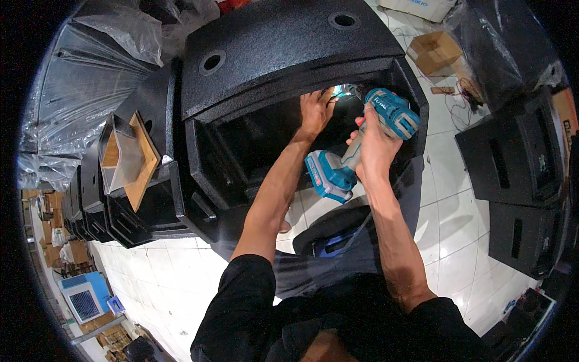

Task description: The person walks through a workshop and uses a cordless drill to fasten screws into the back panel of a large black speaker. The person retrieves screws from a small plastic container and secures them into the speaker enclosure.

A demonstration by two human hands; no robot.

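Observation:
My right hand (377, 142) is wrapped round the grip of a teal and grey cordless drill (392, 114), with its battery at the lower left. The drill's nose points up and left, toward a brightly lit spot inside a black speaker cabinet (259, 72). The bit's tip is hard to make out there. Beside that spot, my left hand (316, 111) reaches into the cabinet's open front, fingers stretched out against the inside under the upper panel. Its fingertips are partly hidden, and I see no object held in it. Two round ports show in the cabinet's textured upper panel.
More black cabinets (151, 199) stand in a row at the left, a wooden board (142, 163) with a clear sheet on one. Two black cabinets (512, 151) stand at the right. An open cardboard box (434, 53) and thin wires (461, 102) lie on the tiled floor (446, 223).

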